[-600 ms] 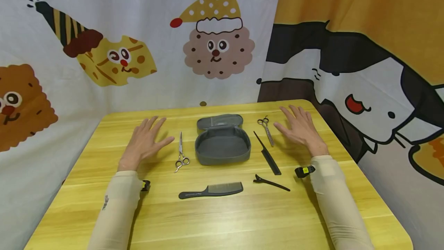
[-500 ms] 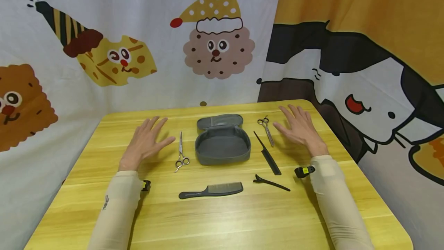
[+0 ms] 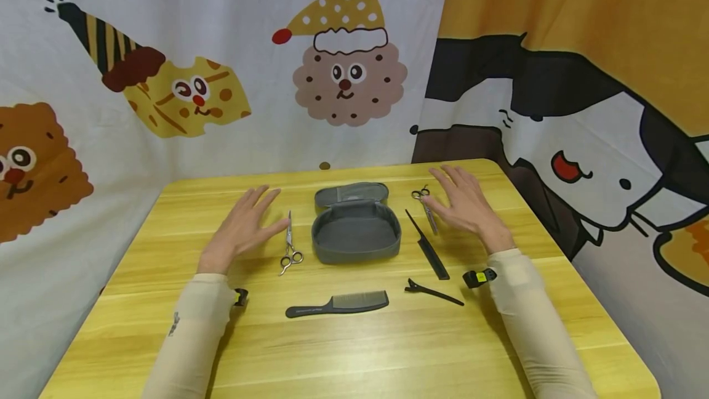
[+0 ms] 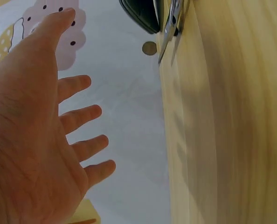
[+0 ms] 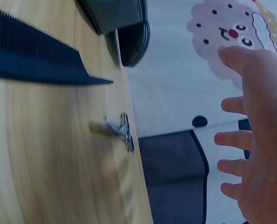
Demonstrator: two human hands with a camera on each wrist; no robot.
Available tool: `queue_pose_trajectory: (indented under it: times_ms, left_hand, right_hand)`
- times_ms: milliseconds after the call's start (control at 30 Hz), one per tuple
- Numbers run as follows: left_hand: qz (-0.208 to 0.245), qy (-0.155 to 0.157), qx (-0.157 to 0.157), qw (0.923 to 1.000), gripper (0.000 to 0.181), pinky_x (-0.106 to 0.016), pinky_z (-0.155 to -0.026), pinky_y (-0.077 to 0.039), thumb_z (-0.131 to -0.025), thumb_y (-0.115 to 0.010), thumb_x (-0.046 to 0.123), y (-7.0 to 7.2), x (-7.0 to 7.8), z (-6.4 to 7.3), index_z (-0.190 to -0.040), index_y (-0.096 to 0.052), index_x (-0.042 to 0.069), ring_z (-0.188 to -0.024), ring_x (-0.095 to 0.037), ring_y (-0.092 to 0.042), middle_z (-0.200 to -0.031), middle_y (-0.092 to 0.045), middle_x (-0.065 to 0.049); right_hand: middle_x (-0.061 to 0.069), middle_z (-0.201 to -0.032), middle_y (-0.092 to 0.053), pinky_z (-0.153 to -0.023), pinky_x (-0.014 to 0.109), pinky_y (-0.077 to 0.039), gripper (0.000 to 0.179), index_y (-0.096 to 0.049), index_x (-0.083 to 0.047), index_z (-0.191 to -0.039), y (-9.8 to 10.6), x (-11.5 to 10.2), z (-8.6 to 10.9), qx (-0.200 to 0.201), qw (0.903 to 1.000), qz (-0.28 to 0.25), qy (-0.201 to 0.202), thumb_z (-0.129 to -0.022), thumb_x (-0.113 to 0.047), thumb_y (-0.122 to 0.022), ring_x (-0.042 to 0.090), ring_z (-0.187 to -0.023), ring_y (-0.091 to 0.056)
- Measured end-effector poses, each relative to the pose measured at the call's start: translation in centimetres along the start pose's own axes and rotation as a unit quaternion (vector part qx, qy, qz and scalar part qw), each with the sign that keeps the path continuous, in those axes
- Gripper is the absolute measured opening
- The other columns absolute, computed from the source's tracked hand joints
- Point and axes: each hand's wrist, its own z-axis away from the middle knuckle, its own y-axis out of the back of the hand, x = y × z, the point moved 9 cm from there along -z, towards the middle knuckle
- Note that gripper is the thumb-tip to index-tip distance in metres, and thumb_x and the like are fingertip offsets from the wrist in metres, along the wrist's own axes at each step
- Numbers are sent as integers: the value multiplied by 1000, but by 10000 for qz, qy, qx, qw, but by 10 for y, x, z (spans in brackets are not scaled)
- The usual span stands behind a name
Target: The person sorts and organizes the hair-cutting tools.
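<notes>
My left hand [image 3: 240, 229] is held above the table with fingers spread, its thumb tip overlapping the blade of a pair of scissors [image 3: 290, 251] in the head view. On the other side my right hand [image 3: 462, 202], also spread and holding nothing, has its thumb over a pair of thinning scissors [image 3: 429, 214]. Between the hands sits a grey case [image 3: 356, 251] with its lid folded back and its inside bare. A black tail comb [image 3: 432, 256] lies right of the case. Nearer the front are a handled comb [image 3: 343, 308] and a black hair clip [image 3: 434, 292].
The tools lie apart from each other on a yellow wooden table [image 3: 354, 362] with rounded corners. Behind it hangs a printed curtain [image 3: 221, 17] that comes down close to the table's back edge.
Both hands have moved inward, the left one to the right and the right one to the left, each closer to the scissors on its side. The tools and case have stayed put.
</notes>
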Motion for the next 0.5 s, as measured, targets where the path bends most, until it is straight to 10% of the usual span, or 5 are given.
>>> queue_pose_trajectory:
  times_ms: [500]
  left_hand:
    - [429,-156,-135,9989,91,-77,-134,-32,-109,-65,67,-7,29,0,-179,-35,18,-174,-48,-24,-189,-22,-18]
  right_hand:
    - [23,-178,-42,-139,75,-20,77,-43,-16,-175,-16,-47,-1,45,9978,-8,662,-111,-53,-67,52,-170,-29]
